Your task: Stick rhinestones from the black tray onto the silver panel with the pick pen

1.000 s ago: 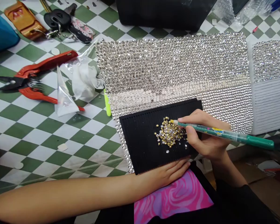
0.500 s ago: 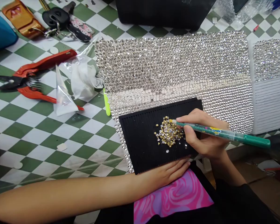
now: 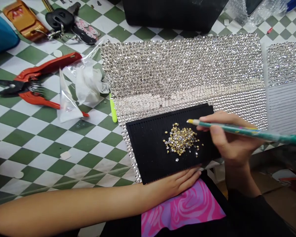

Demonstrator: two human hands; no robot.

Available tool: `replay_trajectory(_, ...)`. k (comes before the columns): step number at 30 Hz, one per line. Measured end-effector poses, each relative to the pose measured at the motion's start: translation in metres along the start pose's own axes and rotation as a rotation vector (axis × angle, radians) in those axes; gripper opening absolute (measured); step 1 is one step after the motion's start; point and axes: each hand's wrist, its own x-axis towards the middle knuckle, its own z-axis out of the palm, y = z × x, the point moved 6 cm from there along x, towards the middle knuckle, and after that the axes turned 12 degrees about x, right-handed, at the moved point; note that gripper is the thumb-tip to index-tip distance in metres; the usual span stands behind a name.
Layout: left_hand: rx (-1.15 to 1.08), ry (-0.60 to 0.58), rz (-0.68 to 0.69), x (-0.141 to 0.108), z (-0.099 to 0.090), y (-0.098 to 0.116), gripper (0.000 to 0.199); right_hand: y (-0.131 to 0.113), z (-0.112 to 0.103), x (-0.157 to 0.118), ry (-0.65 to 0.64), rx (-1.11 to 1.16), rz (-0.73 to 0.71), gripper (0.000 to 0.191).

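Note:
In my right hand (image 3: 234, 138) is a green pen (image 3: 222, 127) with a yellow tip, pinched between thumb and fingers. A small glint, perhaps a stone, shows at the tip, just above the black ridged tray (image 3: 151, 156). On the tray lies a loose pile of gold-backed rhinestones (image 3: 180, 140), with a few strays around it. My left hand (image 3: 180, 182) rests along the tray's near edge, fingers stretched out and side by side. Beneath the tray spreads a sheet of silver rhinestones (image 3: 182, 65).
Red-handled pruning shears (image 3: 39, 80) lie at left beside a clear plastic bag (image 3: 88, 82). Keys (image 3: 60, 19) and an orange case (image 3: 24, 19) are at the far left. A black box (image 3: 172, 14) stands at the back. A second rhinestone sheet (image 3: 286, 62) lies at right.
My right hand has moved right and slightly up, lifting the pen's tip away from the rhinestone pile. The left hand and the tray have stayed in place.

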Motion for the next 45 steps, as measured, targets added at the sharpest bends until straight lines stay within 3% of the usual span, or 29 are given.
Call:
replay_trajectory(4, 0.024, -0.017, 0.054, -0.001, -0.002, -0.001, 0.059, -0.008, -0.028, 0.015, 0.400, -0.045, -0.080, 0.022)
replay_trajectory(6, 0.017, -0.021, 0.055, -0.001, -0.002, -0.001, 0.059, 0.000, -0.039, 0.024, 0.475, -0.097, -0.033, 0.021)
replay_trajectory(11, -0.040, -0.003, 0.033, -0.001, 0.000, 0.001, 0.060, 0.034, -0.058, 0.038, 0.426, -0.071, -0.006, 0.008)
replay_trajectory(14, -0.057, 0.018, 0.001, -0.001, 0.000, 0.002, 0.061, 0.042, -0.060, 0.038, 0.386, -0.100, 0.013, 0.010)
replay_trajectory(21, -0.038, 0.029, 0.023, 0.001, -0.002, 0.000, 0.059, 0.040, -0.057, 0.038, 0.328, -0.165, 0.066, 0.016)
replay_trajectory(27, -0.011, -0.003, 0.058, 0.000, -0.001, -0.001, 0.060, 0.017, -0.052, 0.030, 0.431, -0.146, -0.046, 0.021)
replay_trajectory(32, 0.024, -0.026, 0.082, 0.001, -0.002, -0.002, 0.059, 0.005, -0.044, 0.024, 0.430, -0.123, -0.080, 0.020)
replay_trajectory(37, -0.005, -0.008, 0.058, -0.001, -0.002, -0.002, 0.059, 0.024, -0.057, 0.029, 0.450, -0.087, -0.067, 0.011)
replay_trajectory(45, -0.043, 0.024, 0.014, -0.001, -0.001, 0.000, 0.061, 0.043, -0.059, 0.031, 0.442, -0.055, -0.072, 0.009)
